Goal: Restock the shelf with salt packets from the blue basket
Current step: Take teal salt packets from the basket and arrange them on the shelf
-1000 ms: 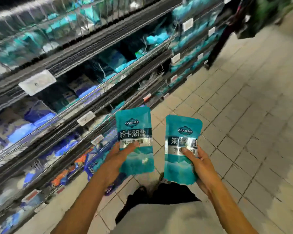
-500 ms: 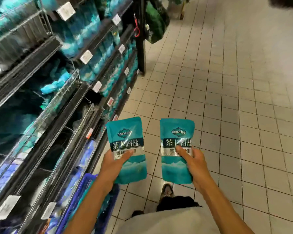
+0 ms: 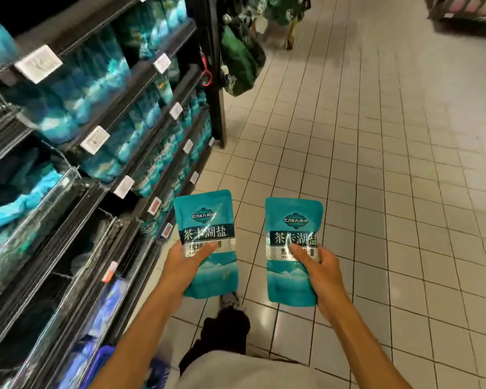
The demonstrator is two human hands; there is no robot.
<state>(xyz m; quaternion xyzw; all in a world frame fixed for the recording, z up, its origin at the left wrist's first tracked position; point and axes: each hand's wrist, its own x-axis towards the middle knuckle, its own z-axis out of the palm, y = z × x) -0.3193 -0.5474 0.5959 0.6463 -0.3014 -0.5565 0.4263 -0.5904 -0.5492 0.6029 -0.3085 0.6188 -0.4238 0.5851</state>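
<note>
I hold two teal salt packets upright in front of me above the tiled floor. My left hand point(image 3: 184, 266) grips the left salt packet point(image 3: 205, 220) from its lower left, thumb across the label. My right hand point(image 3: 319, 272) grips the right salt packet point(image 3: 291, 223) from its lower right, thumb on the label. The shelf point(image 3: 141, 77) runs along my left, its tiers stocked with similar teal packets. A corner of the blue basket point(image 3: 103, 357) shows at the bottom left, partly hidden by my left arm.
Price tags point(image 3: 94, 139) line the shelf edges. Clear plastic dividers point(image 3: 40, 209) front the nearer lower tiers. Green bags point(image 3: 240, 60) hang at the shelf's far end. The tiled aisle point(image 3: 362, 164) stretches ahead and to the right, with another display point(image 3: 466, 9) at top right.
My view has swung right and along the aisle, so the shelf now sits further left. Both hands still hold their packets, now a little further apart.
</note>
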